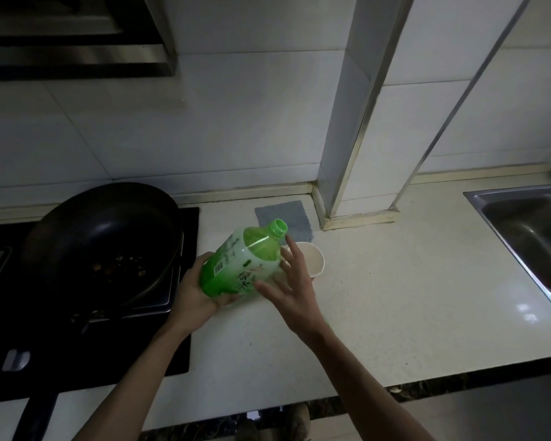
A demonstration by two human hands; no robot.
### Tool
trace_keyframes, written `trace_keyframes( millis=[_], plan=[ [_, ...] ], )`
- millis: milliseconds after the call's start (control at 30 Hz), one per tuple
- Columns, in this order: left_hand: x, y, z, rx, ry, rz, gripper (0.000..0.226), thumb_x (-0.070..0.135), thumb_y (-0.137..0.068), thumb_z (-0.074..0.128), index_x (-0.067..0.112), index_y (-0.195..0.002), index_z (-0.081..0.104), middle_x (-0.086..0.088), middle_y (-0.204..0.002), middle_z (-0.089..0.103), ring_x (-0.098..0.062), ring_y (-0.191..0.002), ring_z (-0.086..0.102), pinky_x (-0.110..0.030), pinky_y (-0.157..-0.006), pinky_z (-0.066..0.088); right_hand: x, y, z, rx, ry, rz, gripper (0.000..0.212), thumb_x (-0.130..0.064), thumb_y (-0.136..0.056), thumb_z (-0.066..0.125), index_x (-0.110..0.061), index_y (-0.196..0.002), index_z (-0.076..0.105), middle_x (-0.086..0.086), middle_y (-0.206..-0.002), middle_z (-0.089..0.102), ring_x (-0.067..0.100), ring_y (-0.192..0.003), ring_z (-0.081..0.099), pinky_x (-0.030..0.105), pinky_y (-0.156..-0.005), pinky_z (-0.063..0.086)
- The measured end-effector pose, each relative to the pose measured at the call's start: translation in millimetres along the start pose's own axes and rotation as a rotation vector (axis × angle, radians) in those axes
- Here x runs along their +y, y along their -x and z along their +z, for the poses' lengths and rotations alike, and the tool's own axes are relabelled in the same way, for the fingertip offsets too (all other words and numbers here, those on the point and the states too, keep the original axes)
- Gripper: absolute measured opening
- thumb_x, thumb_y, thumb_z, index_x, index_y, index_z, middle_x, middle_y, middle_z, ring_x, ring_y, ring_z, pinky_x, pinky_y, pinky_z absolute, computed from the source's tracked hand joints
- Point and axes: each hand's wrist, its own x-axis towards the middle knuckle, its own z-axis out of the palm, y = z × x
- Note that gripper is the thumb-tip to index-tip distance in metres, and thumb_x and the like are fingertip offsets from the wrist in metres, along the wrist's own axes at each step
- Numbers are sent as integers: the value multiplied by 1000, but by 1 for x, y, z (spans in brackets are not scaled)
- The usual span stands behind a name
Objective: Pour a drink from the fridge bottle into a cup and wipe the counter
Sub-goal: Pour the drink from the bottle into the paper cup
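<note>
A large green tea bottle [242,259] with no cap is tilted above the white counter [379,297], its open neck pointing up and to the right. My left hand [198,294] grips its base from below. My right hand [293,281] is beside the bottle's right side with fingers spread, touching or nearly touching it. A white paper cup [314,261] stands on the counter just behind my right hand, partly hidden by it. A grey cloth [283,218] lies flat against the back wall behind the bottle.
A black wok [102,240] with food scraps sits on the dark stove [185,345] at the left. A steel sink [528,237] is set in the counter at the right. A tiled pillar [350,138] stands behind the cloth. A range hood [77,36] hangs at the upper left.
</note>
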Motion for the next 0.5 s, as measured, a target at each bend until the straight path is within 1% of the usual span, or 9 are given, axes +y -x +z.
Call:
trace_keyframes(
  millis=[33,67,100,167,200,233,300,400,500],
  plan=[
    [3,-3,-3,28,-48,11,83,7,-55,91,50,-110,46,10,-105,63,7,-93,63,-14,-72,54,5,1,-3,33,40,24,85,-23,-79,79,-30,-148,30,-3,-143,45,11,-130,49,34,-98,51],
    [6,-6,-6,46,-91,19,84,11,-54,92,53,-110,45,8,-109,61,5,-95,62,-16,-75,53,10,3,-8,86,83,38,76,-23,-79,79,-27,-143,37,-2,-139,49,12,-126,52,32,-97,52],
    [7,-9,-10,58,-143,23,86,17,-52,93,51,-115,46,2,-112,59,-1,-99,61,-23,-81,53,15,5,-14,159,115,40,63,-20,-80,79,-23,-134,46,0,-130,55,14,-118,57,32,-93,54],
    [13,-12,-15,82,-244,21,92,19,-52,93,37,-129,46,-5,-115,53,-15,-104,55,-32,-89,48,25,10,-28,356,142,37,42,-13,-80,78,-19,-115,55,5,-108,61,17,-98,64,29,-81,58],
    [16,-14,-16,99,-273,11,95,17,-54,93,30,-134,45,-5,-115,49,-16,-104,52,-32,-91,45,31,11,-37,448,155,45,40,-13,-79,80,-20,-109,54,5,-102,61,16,-91,63,26,-75,58],
    [16,-16,-17,116,-299,6,96,15,-55,92,26,-137,43,-6,-113,46,-17,-103,49,-31,-91,42,36,11,-47,516,176,62,43,-15,-77,81,-21,-109,53,5,-100,60,16,-89,62,24,-72,56],
    [20,-17,-19,135,-329,6,98,15,-55,92,25,-139,42,-6,-113,45,-17,-103,47,-30,-92,41,50,7,-68,540,240,153,59,-21,-74,83,-22,-121,46,3,-109,56,16,-96,58,27,-76,53],
    [15,-18,-20,105,-315,-19,101,17,-53,93,26,-139,41,-6,-119,49,-17,-106,50,-33,-92,44,73,-6,-88,391,264,311,91,-19,-70,87,-21,-141,30,-1,-128,45,17,-115,47,35,-92,46],
    [7,-15,-16,83,-292,-56,102,20,-50,94,31,-136,42,-6,-123,52,-19,-109,55,-37,-91,49,89,-18,-91,253,273,341,104,-14,-67,87,-24,-148,22,-2,-140,40,17,-128,39,40,-103,39]
  ],
)
